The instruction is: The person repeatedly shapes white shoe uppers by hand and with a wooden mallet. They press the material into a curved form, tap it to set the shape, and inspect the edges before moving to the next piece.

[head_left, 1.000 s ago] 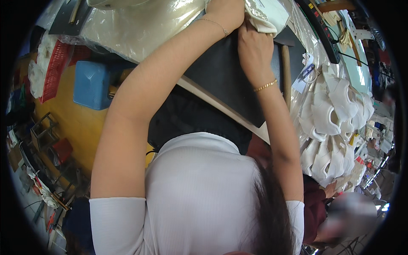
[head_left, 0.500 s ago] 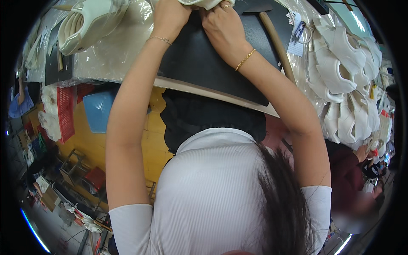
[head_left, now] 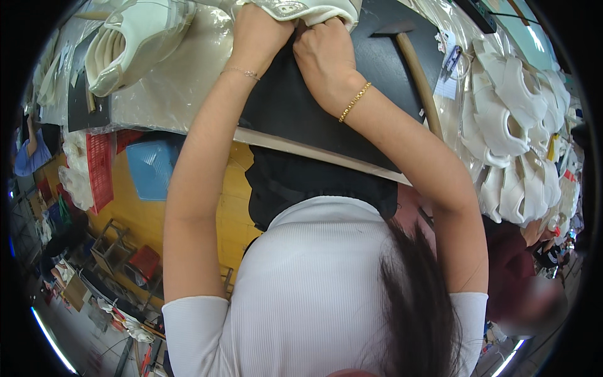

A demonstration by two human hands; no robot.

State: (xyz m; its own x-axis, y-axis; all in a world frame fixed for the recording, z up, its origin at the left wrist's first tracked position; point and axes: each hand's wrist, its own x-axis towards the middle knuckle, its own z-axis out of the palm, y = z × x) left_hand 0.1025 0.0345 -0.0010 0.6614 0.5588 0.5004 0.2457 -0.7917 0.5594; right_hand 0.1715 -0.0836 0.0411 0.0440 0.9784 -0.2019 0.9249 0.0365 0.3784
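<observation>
At the top of the head view, a white shoe upper with a silvery patterned edge lies over a black work mat. My left hand is closed on its near left edge, the fingertips tucked out of sight beneath the material. Curled into a near fist, my right hand grips the near edge just right of it. The two hands almost meet. A hammer with a wooden handle rests on the mat to the right of my right hand.
Nested white uppers lie on plastic sheeting at left. Many more white uppers are heaped at right, beside a blue-handled tool. Below the table's left side are a red crate and a blue plastic stool. Someone in dark red sits at right.
Both hands and the shoe upper sit slightly lower in view, showing more of the upper. The whole table has shifted down too. My right hand looks more tightly curled.
</observation>
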